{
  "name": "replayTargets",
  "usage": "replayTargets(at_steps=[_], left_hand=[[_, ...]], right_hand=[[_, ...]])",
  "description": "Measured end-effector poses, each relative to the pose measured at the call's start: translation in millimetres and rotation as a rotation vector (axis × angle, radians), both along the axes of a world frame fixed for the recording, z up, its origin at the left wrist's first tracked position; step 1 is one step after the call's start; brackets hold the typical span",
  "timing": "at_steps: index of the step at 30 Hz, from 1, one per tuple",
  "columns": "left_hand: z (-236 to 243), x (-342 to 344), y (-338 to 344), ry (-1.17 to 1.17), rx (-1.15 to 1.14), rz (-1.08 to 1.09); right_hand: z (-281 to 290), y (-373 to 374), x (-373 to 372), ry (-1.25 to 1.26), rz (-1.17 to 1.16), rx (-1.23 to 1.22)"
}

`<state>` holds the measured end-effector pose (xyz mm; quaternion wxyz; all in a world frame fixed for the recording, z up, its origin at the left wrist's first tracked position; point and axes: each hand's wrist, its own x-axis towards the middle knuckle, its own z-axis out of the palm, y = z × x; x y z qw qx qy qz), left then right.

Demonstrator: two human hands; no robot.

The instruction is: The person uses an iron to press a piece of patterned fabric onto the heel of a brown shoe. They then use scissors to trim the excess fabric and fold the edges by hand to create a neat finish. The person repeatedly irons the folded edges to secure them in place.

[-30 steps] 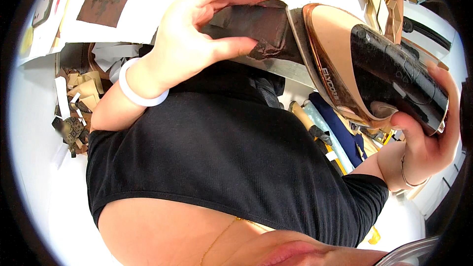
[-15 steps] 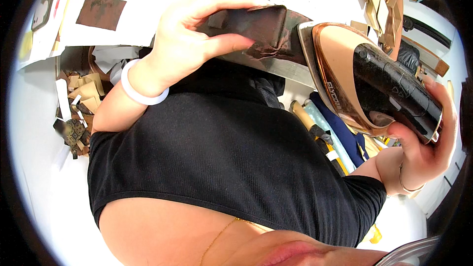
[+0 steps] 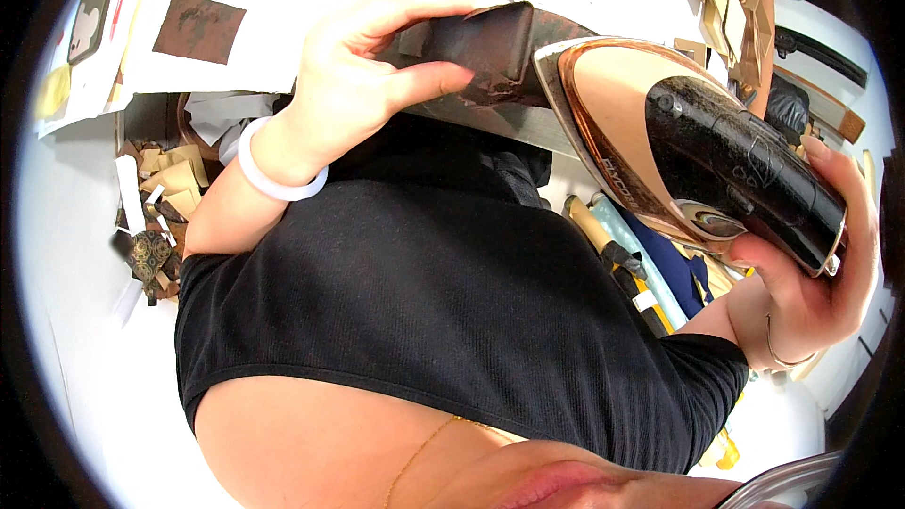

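Observation:
My right hand [image 3: 822, 287] is wrapped round the rear end of a black-handled clothes iron [image 3: 740, 151] with a beige and copper-coloured body. The iron is tilted, its pale sole edge against or just beside a dark brown, leather-like piece [image 3: 495, 49]; the exact contact is hard to make out. Between the thumb and fingers of my left hand [image 3: 353, 85], this brown piece is pinched at the table's near edge. A raised fold or edge runs across it, and its left part is partly hidden by that hand.
A flat brown square [image 3: 200, 30] lies on white paper at the left of the table, near a phone [image 3: 92, 24]. Scraps [image 3: 165, 179] are heaped below the table at left. Brown card pieces [image 3: 721, 0] stand at the far right; rolls [image 3: 641, 254] lie below the iron.
The iron has moved left, closer to my left hand, over more of the brown piece. The raised edge of that piece has shifted slightly left. Both hands keep their grip.

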<state>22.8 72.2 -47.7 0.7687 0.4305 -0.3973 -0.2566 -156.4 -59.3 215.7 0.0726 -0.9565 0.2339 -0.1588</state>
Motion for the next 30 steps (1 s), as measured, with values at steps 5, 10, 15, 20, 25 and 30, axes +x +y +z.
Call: replayTargets(at_steps=[5,10,15,20,25,30], left_hand=[[0,0,0,0.01,-0.014,-0.025],[-4,0,0,0.019,-0.024,-0.027],[-2,1,-2,0.008,-0.037,-0.015],[-1,-1,1,0.033,0.021,0.003],[-5,5,3,-0.117,0.021,-0.047],[-1,1,2,-0.027,0.001,-0.025]], right_hand=[[-2,-3,-8,-0.056,0.007,-0.003],[2,-7,-10,-0.025,0.049,0.03],[5,-11,-12,-0.003,0.06,0.089],[0,-10,-16,-0.101,0.052,0.064],[19,-16,-6,0.072,0.187,0.24],[21,-17,-5,0.106,0.222,0.296]])
